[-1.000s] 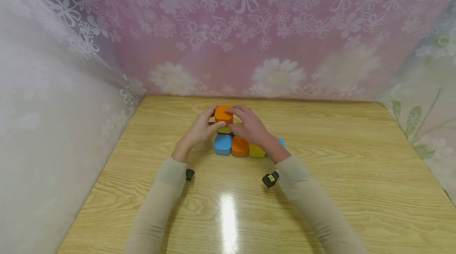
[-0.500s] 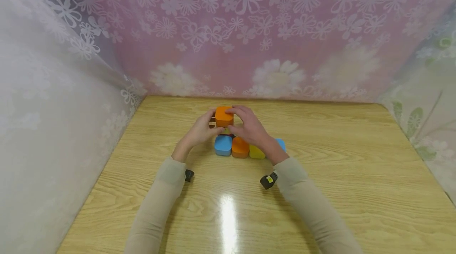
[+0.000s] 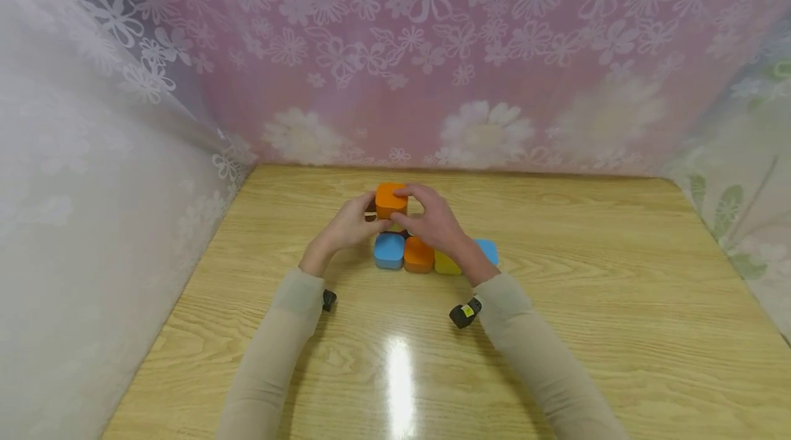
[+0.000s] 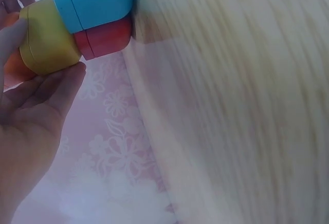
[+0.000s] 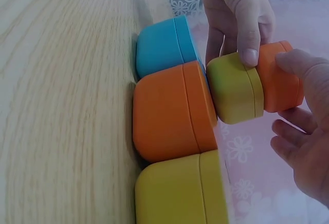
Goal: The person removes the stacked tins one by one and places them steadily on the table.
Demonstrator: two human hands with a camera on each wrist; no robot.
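A smooth, rounded-square orange block sits against the top of a matching yellow block, behind a tabletop row. The right hand is partly closed, thumb and fingers pinching the orange block; the left hand curls thumb and fingers around the yellow one. Below them is a smooth red block. In front stand rounded blue, orange, yellow and blue blocks on the wood-grain table. The right forearm partly covers the row's right end; the red block is mostly hidden.
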